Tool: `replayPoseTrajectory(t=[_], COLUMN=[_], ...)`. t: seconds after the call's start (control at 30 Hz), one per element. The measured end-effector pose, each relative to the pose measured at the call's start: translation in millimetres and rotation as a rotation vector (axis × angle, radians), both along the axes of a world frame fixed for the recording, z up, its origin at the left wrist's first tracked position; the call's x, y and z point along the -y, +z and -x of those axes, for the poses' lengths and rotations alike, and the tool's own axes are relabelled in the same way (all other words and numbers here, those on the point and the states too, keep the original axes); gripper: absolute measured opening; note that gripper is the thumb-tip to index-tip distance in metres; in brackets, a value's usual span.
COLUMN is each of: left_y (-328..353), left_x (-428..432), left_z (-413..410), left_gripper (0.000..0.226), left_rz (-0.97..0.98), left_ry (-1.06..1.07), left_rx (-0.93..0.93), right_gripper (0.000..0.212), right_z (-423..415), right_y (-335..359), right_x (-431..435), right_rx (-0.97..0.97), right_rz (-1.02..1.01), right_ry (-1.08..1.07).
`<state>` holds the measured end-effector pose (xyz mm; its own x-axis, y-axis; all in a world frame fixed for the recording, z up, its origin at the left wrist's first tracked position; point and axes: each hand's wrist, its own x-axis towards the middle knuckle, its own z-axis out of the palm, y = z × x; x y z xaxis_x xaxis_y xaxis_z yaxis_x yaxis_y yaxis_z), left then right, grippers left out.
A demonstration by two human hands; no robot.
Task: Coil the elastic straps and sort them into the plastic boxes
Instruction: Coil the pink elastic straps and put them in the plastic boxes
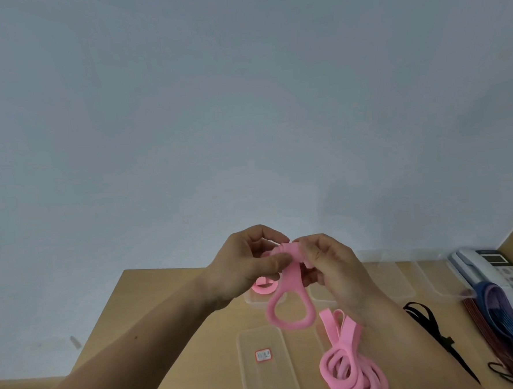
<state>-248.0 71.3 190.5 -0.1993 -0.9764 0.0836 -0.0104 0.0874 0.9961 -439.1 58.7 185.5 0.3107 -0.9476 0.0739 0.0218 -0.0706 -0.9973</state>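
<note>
Step, as I read it: mid-coil on a pink elastic strap (291, 278), held in the air over the middle of the table (152, 283), toward its back edge. L hand (245, 270) has fingers and thumb curled, pinching the wound part. A loop of the strap hangs free below, btwn the wrists. R hand (331, 265) is curled too, its fingertips pinching the roll's other side.

Next move, I'd say: wind in the hanging loop w/o letting the roll spring open. Then drop it into the clear plastic box (253, 302) just behind the L hand, where one pink coil (265, 287) already lies.

Room: bare wood runs to the table's left edge, so the L elbow can swing there. Toward the front edge lies a clear labelled lid (265, 365) (could be a shallow box, can't tell). Just right of it is a pile of loose pink straps (350, 369), below the R forearm. More clear boxes (401, 278) line the back edge, right of the hands. Black straps (428, 322), a blue-purple strap bundle (503, 329) and a desk phone (476, 271) crowd the right edge, so it's tight on that side.
</note>
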Motion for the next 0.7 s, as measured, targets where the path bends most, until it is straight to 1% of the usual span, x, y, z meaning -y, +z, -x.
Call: replayPoseTrajectory(t=[0.1,0.2,0.27,0.33,0.43,0.6,0.7], left_y=[-3.1,-7.2,-7.5,-6.2,-3.5,-3.1,0.9], left_x=[-0.4,-1.1,0.9,2.6,2.3,1.3,0.4], left_z=[0.0,0.7,-0.5,-3.0,-4.6,-7.6,-8.9], left_gripper=[0.032,0.035,0.045,0.052,0.044,0.046,0.047], left_rz=[0.046,0.064,0.022,-0.041,-0.105,-0.193,-0.243], left_ry=[-0.022,-0.021,-0.01,-0.051,-0.123,-0.17,-0.203], left_rx=[0.04,0.074,0.083,0.117,0.16,0.077,-0.015], right_gripper=[0.035,0.041,0.038,0.029,0.022,0.02,0.026], right_z=[-1.3,-0.4,-0.3,-0.3,-1.4,-2.1,-0.7], right_y=[-0.1,-0.5,-0.7,-1.9,-3.1,-6.1,-6.1], right_x=[1.7,3.4,3.8,4.7,5.7,4.7,3.8], right_rx=[-0.037,-0.078,-0.06,-0.011,0.011,-0.017,-0.015], right_rz=[-0.028,0.014,0.026,0.017,0.036,0.064,0.074], right_ry=[-0.03,-0.045,-0.04,-0.03,-0.012,0.001,0.026])
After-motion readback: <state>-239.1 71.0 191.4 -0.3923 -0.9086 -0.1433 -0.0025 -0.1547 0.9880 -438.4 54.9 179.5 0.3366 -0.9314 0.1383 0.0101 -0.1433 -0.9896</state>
